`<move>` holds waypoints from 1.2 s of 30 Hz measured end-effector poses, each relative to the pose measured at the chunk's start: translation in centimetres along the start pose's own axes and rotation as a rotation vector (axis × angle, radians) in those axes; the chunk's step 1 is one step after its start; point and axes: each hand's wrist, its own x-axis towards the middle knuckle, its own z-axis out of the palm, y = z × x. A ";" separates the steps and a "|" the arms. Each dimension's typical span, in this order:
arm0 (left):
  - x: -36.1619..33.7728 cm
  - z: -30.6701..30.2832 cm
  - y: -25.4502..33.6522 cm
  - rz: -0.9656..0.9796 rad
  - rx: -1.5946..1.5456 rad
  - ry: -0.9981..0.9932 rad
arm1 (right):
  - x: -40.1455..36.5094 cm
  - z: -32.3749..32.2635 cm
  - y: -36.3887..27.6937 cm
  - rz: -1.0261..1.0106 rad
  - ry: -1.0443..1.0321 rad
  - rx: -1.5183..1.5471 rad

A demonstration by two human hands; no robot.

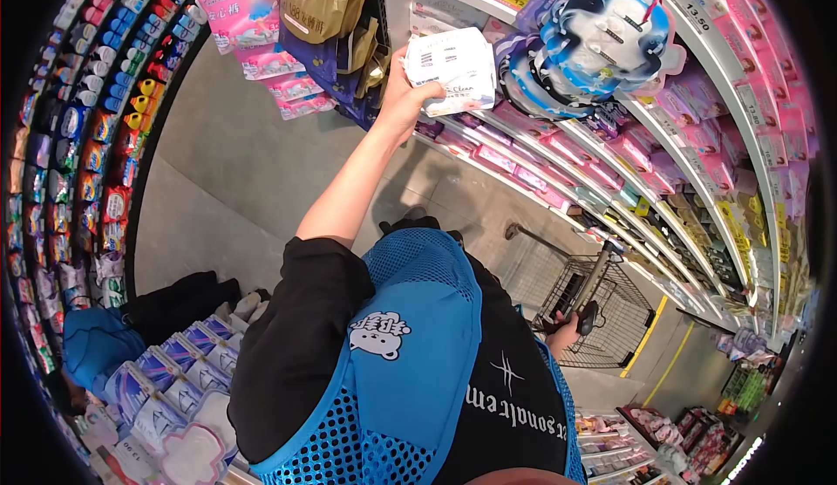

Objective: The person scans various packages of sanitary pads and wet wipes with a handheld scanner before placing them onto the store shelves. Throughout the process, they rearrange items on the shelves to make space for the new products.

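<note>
My left hand (pixel 408 92) reaches forward, closed on a white square soft pack (pixel 452 64) with dark print that includes the word "Clean". The pack is held up in front of shelves of boxed goods, just left of a blue, white and black hanging display (pixel 602 44). Low at my right side, my right hand (pixel 565 335) is closed at the dark handle (pixel 586 315) of a wire shopping cart (pixel 615 310). Its fingers are partly hidden.
Curved-looking shelves (pixel 697 119) of pink and purple packs run along the right. Gold and pink bags (pixel 318 5) hang at the front left. Bottle shelves (pixel 113 127) line the far left. Another person in blue (pixel 100 341) is low at left, beside stacked packs (pixel 179 372).
</note>
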 end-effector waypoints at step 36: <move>17.4 2.5 8.2 0.550 0.375 -0.083 | 0.5 -0.1 1.6 -0.043 0.093 0.018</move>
